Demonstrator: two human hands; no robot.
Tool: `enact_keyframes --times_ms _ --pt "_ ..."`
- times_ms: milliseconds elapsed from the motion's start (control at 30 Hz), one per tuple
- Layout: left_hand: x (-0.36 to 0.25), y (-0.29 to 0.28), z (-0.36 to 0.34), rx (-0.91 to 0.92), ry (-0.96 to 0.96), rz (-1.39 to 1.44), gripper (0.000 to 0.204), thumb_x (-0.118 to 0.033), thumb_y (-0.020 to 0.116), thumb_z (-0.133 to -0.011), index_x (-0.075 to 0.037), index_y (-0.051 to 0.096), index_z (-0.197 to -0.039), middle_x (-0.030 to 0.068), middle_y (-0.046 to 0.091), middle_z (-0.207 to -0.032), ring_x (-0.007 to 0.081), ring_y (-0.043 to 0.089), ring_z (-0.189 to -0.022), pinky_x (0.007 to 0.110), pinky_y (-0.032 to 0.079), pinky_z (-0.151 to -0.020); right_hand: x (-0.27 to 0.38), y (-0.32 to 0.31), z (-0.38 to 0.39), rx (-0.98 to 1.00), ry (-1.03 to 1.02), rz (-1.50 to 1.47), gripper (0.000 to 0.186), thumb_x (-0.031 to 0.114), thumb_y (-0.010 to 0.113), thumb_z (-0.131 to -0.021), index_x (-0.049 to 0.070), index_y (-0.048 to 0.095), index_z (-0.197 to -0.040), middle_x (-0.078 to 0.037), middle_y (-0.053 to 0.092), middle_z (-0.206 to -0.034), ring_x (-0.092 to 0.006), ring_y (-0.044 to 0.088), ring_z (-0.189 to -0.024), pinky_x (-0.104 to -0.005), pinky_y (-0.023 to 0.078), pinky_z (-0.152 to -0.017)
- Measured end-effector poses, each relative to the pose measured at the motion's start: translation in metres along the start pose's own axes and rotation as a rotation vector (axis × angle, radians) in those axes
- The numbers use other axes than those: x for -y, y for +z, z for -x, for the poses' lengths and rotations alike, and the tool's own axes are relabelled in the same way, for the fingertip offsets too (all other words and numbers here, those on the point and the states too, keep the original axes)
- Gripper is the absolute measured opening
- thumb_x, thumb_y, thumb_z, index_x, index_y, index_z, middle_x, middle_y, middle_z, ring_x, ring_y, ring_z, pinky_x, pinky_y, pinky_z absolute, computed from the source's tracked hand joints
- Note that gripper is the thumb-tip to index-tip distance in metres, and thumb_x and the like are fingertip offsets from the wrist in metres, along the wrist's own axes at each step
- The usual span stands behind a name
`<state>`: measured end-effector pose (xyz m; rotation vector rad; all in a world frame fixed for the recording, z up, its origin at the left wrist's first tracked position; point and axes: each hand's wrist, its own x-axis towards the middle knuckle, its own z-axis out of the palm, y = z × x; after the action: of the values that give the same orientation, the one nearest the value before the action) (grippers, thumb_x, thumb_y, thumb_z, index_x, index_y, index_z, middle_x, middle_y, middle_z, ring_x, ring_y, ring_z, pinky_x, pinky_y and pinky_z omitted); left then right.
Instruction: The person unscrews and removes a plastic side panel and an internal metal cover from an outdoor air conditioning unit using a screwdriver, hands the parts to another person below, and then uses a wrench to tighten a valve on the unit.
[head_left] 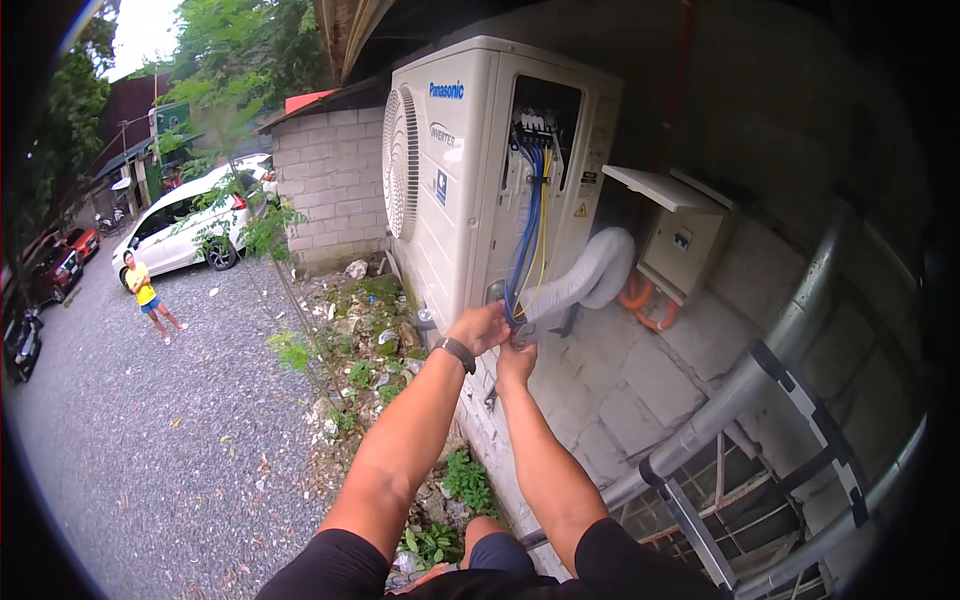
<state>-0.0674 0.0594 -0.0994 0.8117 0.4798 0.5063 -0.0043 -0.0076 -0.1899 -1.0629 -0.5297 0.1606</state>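
Observation:
An outdoor air conditioner unit (440, 190) stands against the wall with its wiring cover off. Blue wires (525, 245) and a yellow wire (546, 225) run down from its terminal block (535, 130). At their lower end, my left hand (480, 328) has its fingers closed on the blue wires, beside the unit's lower side. Just below and to the right is my right hand (516, 363), closed up close to the same bundle; what it grips is hidden. A white wrapped pipe (575, 290) curves away right behind my hands.
An electrical box (685, 240) with its lid raised hangs on the block wall, orange conduit (650, 315) below it. A metal ladder (790, 350) leans at right. Plants and rubble line the wall foot. A person (143, 290) stands on the gravel near a white car (190, 220).

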Motion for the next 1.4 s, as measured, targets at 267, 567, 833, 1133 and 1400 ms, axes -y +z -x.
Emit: enact_keyframes --times_ms 267,567,833,1133,1400 --pt "-0.002 -0.001 -0.003 0.02 -0.036 -0.041 0.029 -0.031 0.057 -0.106 -0.008 0.066 -0.092 0.0006 0.066 -0.079 0.0097 0.063 -0.065 0.018 0.058 -0.059 -0.002 0.002 0.002 0.013 0.007 -0.045 0.031 0.006 0.075 -0.089 0.002 0.062 -0.117 -0.006 0.07 -0.113 -0.0185 0.066 -0.102 -0.0342 0.05 -0.092" --pt "-0.01 0.01 0.013 0.074 -0.085 0.037 0.028 -0.025 0.048 -0.107 -0.005 0.061 -0.092 0.0041 0.066 -0.079 0.015 0.065 -0.064 0.024 0.06 -0.059 0.017 0.0 -0.001 -0.015 0.214 -0.084 0.031 0.01 0.07 -0.096 0.0 0.059 -0.123 -0.009 0.069 -0.118 -0.0178 0.067 -0.102 -0.0337 0.052 -0.089" --pt "0.002 0.001 0.019 0.109 -0.001 0.019 0.014 -0.016 0.055 -0.103 -0.004 0.063 -0.1 0.004 0.063 -0.086 0.0152 0.063 -0.072 0.026 0.058 -0.072 0.017 -0.023 0.0 0.037 0.038 0.054 0.032 0.007 0.076 -0.091 0.0 0.06 -0.117 -0.009 0.069 -0.115 -0.0179 0.065 -0.103 -0.0331 0.051 -0.09" --pt "0.092 -0.063 0.046 -0.15 -0.009 0.261 0.027 -0.021 0.041 -0.101 -0.004 0.061 -0.097 0.0058 0.063 -0.086 0.023 0.063 -0.079 0.038 0.058 -0.084 0.054 -0.054 0.047 0.194 0.059 0.317 0.032 0.019 0.083 -0.086 0.005 0.065 -0.109 -0.008 0.069 -0.11 -0.0184 0.067 -0.097 -0.0331 0.052 -0.085" --pt "0.17 -0.115 0.07 -0.178 0.033 0.634 0.029 -0.023 0.042 -0.108 -0.001 0.058 -0.116 0.0081 0.062 -0.1 0.0229 0.062 -0.095 0.034 0.053 -0.088 0.039 -0.068 0.099 0.73 -0.202 0.728 0.042 0.029 0.089 -0.076 0.007 0.071 -0.106 -0.013 0.068 -0.103 -0.0365 0.067 -0.098 -0.0427 0.053 -0.084"
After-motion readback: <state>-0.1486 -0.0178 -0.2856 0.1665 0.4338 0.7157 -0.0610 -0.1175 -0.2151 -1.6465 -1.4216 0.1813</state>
